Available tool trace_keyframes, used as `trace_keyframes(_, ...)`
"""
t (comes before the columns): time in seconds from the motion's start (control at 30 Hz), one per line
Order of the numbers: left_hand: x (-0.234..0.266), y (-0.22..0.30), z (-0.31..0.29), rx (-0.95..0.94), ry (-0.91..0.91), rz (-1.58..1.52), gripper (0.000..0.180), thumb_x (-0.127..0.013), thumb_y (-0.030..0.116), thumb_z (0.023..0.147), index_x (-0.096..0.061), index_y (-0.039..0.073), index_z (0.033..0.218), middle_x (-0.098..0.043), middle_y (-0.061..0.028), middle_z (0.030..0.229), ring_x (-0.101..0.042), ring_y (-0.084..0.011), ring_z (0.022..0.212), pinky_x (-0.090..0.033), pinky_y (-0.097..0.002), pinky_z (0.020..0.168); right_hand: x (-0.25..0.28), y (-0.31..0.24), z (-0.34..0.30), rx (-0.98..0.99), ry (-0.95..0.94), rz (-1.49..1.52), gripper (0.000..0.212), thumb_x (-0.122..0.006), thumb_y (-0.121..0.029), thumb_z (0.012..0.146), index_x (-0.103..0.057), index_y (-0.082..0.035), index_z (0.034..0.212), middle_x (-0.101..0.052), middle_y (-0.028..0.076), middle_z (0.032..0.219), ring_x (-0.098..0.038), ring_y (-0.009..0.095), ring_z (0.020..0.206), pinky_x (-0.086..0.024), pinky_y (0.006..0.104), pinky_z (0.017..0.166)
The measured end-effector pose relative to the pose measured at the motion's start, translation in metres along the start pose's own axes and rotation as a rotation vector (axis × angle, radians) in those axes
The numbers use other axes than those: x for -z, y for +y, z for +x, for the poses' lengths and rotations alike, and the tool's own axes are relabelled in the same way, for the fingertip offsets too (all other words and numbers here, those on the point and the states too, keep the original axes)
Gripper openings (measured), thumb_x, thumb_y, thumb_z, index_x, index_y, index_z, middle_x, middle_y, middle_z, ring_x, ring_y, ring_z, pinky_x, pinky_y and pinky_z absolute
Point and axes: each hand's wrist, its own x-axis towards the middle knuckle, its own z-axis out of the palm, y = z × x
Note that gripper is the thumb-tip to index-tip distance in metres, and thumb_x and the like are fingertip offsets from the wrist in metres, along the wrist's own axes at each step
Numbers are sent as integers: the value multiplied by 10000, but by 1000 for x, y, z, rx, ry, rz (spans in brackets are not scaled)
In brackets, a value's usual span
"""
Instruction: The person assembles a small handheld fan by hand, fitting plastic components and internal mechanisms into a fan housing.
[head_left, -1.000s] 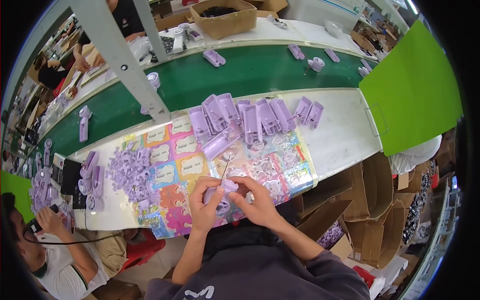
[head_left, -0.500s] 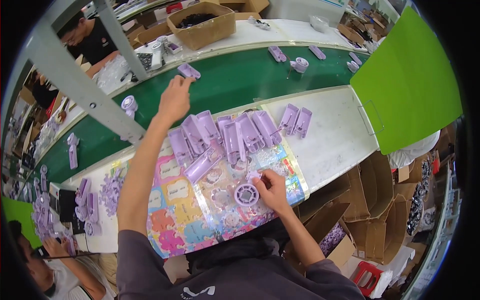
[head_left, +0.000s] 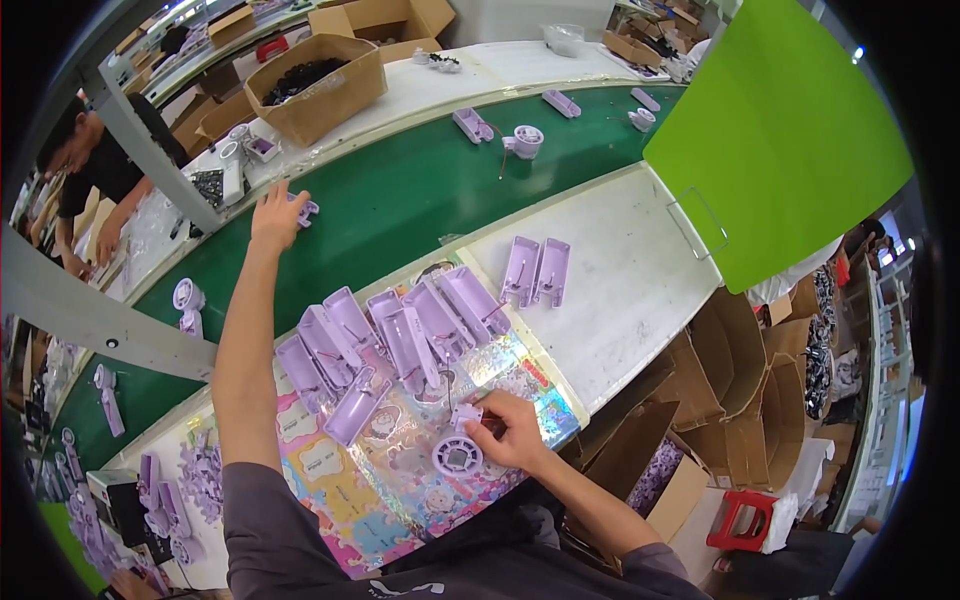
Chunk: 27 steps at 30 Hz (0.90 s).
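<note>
My left hand [head_left: 274, 220] is stretched far out over the green conveyor belt, its fingers closed around a light purple plastic shell [head_left: 308, 212] that they partly cover. Close to my body, my right hand [head_left: 512, 432] pinches a purple round fan head [head_left: 457, 456] by its short neck, just above the colourful mat [head_left: 350, 490]. The ring with spokes faces up. Thin wires show by the neck. Between my hands lies a group of open purple half-shells [head_left: 406, 335], some with wires inside. One separate half-shell [head_left: 358, 406] rests nearest me.
Two half-shells [head_left: 536, 271] lie on the white tabletop to the right. More purple parts sit on the belt [head_left: 400, 170], including a round head [head_left: 523, 141]. A grey metal post [head_left: 110, 320] stands left, a green panel [head_left: 780, 140] right. A co-worker [head_left: 110, 170] sits across the belt.
My left hand has gone from touching the shell's edge to closing over it. The view has shifted and turned to the right. My right hand keeps hold of the fan head.
</note>
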Motion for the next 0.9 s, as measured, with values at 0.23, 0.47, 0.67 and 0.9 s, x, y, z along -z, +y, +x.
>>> trace_keyframes(0.23,103,43,-84,-140,316,-446,486,-758,263,712,-482,40,1044,-655,-206,908,-625,-427,869,-499,-516,771,-3,-3,1,4,-21,-25,230,-740,-212,834,-678,0,900,-589,114,720,-565,227,600,-434,329,564)
trace_keyframes(0.47,162,88,-266,-159,70,-894,605,-839,354,725,-582,57,1185,-676,-167,1068,-653,-387,1011,-518,-445,865,-5,-11,5,-53,54,-89,212,-723,-139,866,-646,7,999,-616,167,909,-609,306,795,-484,389,679)
trace_keyframes(0.67,118,110,-387,-32,-73,-1090,627,-868,333,739,-634,46,1244,-683,-190,1168,-681,-366,1034,-526,-423,900,-11,-60,5,262,209,-429,371,-792,-214,785,-667,-16,1072,-587,162,1045,-553,345,963,-452,453,819)
trace_keyframes(0.9,114,113,-426,297,-127,-1166,614,-887,296,714,-623,56,1214,-718,-179,1052,-679,-392,992,-531,-437,864,-22,-99,-31,293,-133,-506,454,-771,-193,715,-678,-80,1145,-613,125,1059,-610,320,957,-522,446,777)
